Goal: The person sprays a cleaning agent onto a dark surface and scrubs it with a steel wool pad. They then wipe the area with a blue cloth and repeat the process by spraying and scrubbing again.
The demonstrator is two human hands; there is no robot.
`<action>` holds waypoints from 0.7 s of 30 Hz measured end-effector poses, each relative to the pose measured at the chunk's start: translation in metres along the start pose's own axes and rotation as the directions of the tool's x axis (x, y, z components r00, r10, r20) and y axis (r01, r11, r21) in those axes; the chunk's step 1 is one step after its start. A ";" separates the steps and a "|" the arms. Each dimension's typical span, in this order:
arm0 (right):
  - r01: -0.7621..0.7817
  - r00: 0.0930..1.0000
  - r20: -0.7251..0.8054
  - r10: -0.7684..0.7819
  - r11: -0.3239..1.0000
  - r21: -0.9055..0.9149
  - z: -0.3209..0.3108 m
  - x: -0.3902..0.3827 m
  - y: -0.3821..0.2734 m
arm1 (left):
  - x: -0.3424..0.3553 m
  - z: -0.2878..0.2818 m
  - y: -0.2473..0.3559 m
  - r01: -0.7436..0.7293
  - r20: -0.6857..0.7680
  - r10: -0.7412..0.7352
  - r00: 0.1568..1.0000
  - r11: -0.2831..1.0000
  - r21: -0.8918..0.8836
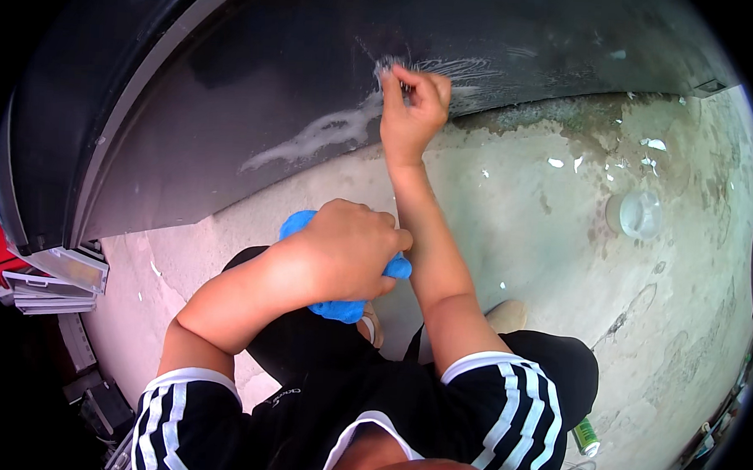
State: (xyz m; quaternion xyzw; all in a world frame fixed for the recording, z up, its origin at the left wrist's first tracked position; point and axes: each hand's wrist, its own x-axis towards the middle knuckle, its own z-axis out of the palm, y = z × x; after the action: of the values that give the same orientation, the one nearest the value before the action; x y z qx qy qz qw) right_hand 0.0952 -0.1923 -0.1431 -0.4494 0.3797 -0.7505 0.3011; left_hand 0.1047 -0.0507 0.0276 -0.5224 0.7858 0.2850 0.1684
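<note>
In front of me is a large dark glossy panel [257,79], with a whitish foamy streak [322,136] along its lower part. My right hand [414,111] reaches up to the panel, thumb and fingers pinched together at a whitish smeared patch. What sits between those fingertips, if anything, is too small to make out. Close to my body, my left hand [351,246] is wrapped round a blue cloth [340,309], which bulges out above and below the fist. The left fist is beside my right forearm, away from the panel.
On the concrete floor [528,216] to the right stands a clear container [640,215]. White scraps [653,145] lie scattered near the panel's lower edge. A green can [586,437] is by my right side. Stacked flat light-coloured items [55,292] are at the far left.
</note>
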 end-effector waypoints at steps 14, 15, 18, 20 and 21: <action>0.125 0.992 -0.035 -0.122 0.985 0.115 0.023 0.037 -0.035 | -0.001 0.003 -0.003 -0.002 0.108 0.008 0.994 0.998 -0.062; 0.202 0.979 -0.034 -0.201 0.978 0.053 0.022 0.039 -0.037 | -0.001 0.003 -0.003 -0.003 0.116 0.012 0.993 0.997 -0.071; 0.075 0.997 -0.018 -0.076 0.994 -0.079 0.001 0.008 -0.003 | 0.003 -0.002 0.000 -0.009 0.131 0.020 0.991 0.996 -0.085; -0.022 0.999 -0.041 0.022 1.000 0.002 0.001 -0.003 0.012 | 0.004 -0.004 0.002 0.006 0.132 0.002 0.991 0.998 -0.059; 0.014 1.000 -0.023 -0.014 0.999 -0.033 0.000 0.000 0.004 | 0.003 -0.002 0.002 0.022 0.138 -0.015 0.990 0.998 -0.055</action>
State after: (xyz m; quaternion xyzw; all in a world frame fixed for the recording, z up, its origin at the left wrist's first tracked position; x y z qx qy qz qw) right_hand 0.0960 -0.1947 -0.1467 -0.4481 0.3925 -0.7514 0.2838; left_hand 0.1018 -0.0539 0.0277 -0.5132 0.7591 0.3409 0.2101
